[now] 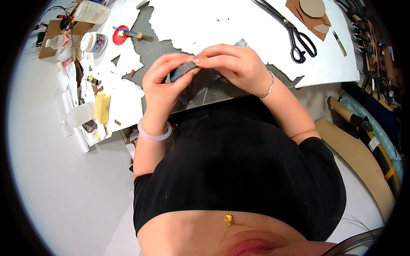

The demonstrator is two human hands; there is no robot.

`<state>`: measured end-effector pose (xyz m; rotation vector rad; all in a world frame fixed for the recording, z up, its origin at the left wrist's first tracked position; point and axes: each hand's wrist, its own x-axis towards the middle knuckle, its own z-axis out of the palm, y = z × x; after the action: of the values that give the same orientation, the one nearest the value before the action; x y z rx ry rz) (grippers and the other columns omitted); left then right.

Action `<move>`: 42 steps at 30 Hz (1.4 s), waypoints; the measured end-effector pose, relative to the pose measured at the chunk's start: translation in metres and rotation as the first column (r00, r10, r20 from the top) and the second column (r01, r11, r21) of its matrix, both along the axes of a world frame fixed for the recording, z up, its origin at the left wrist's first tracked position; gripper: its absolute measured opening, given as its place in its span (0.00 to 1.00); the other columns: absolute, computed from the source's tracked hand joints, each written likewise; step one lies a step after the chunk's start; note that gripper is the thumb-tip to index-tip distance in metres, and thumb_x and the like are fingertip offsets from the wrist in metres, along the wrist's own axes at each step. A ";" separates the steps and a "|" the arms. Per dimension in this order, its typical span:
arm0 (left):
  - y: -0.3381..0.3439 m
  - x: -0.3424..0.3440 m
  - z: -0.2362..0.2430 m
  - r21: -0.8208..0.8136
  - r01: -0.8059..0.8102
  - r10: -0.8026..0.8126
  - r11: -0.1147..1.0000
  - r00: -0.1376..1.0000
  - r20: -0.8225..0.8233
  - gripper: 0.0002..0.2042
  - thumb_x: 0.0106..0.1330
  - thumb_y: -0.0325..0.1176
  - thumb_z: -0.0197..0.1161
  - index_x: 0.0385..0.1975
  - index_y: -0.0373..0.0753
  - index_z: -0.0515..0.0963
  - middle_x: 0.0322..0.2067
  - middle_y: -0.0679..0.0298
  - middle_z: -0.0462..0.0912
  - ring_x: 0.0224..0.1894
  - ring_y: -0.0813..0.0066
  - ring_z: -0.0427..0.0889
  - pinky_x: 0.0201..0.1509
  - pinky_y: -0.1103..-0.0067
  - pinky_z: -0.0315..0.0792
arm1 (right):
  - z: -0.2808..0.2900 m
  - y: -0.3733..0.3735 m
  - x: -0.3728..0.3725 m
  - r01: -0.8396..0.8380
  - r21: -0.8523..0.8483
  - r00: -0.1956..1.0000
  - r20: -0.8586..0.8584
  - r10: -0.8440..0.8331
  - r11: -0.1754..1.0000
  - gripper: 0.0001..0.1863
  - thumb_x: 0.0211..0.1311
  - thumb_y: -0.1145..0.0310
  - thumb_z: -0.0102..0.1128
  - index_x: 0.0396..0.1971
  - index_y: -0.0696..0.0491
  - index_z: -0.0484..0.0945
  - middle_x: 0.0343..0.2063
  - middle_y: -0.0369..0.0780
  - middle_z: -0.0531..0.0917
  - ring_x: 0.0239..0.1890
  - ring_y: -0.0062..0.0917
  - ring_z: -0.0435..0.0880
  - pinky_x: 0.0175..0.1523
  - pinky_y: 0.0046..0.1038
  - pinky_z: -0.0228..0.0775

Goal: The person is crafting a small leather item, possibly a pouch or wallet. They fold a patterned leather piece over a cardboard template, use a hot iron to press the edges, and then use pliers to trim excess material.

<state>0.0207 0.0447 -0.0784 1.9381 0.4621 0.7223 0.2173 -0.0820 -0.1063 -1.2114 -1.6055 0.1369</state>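
Note:
Over the near edge of the table, my two hands meet around a small dark grey-blue piece [183,71], bent into a curve; its exact kind is hard to make out. My left hand [161,79] is closed on it, with the thumb below and the fingers above. From the other side, my right hand [239,64] pinches its upper end, fingertips touching those of the left. The fingers hide part of the piece. Beneath the hands lies a clear, shiny sheet [209,87] at the table edge.
Torn white paper [183,21] covers much of the grey tabletop [154,47]. Black scissors [292,32] lie at right, near brown card pieces [311,13] and a thin pointed tool [339,42]. At left are a red lid with a brush [126,33], a white jar [94,42] and a yellow block [102,109].

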 end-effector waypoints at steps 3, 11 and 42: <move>-0.001 0.000 -0.002 -0.005 0.000 0.000 1.000 1.000 0.004 0.15 0.56 0.16 0.72 0.44 0.32 0.88 0.45 0.57 0.88 0.48 0.67 0.87 0.53 0.75 0.80 | -0.001 0.000 0.001 0.024 0.003 1.000 0.015 -0.024 1.000 0.15 0.60 0.79 0.68 0.46 0.47 0.88 0.46 0.34 0.89 0.39 0.28 0.91 0.40 0.24 0.85; -0.003 0.003 0.002 0.035 0.019 -0.019 0.999 1.000 -0.007 0.15 0.56 0.16 0.73 0.44 0.32 0.88 0.45 0.57 0.88 0.47 0.67 0.87 0.51 0.76 0.81 | -0.002 -0.003 0.003 0.015 0.014 1.000 0.003 -0.015 1.000 0.17 0.61 0.82 0.66 0.48 0.51 0.86 0.45 0.38 0.89 0.40 0.30 0.91 0.42 0.25 0.85; 0.007 -0.043 0.000 -0.667 0.101 0.033 0.738 0.982 0.185 0.11 0.60 0.27 0.75 0.40 0.29 0.87 0.43 0.58 0.85 0.44 0.72 0.81 0.51 0.77 0.74 | 0.161 0.134 0.225 0.455 -0.370 0.877 0.343 -0.336 0.810 0.30 0.64 0.53 0.75 0.53 0.63 0.82 0.45 0.51 0.89 0.46 0.37 0.87 0.55 0.34 0.77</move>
<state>-0.0224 0.0516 -0.0783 1.1710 0.4860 0.5908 0.4423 0.0518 0.0542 -1.9748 -1.5453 0.0719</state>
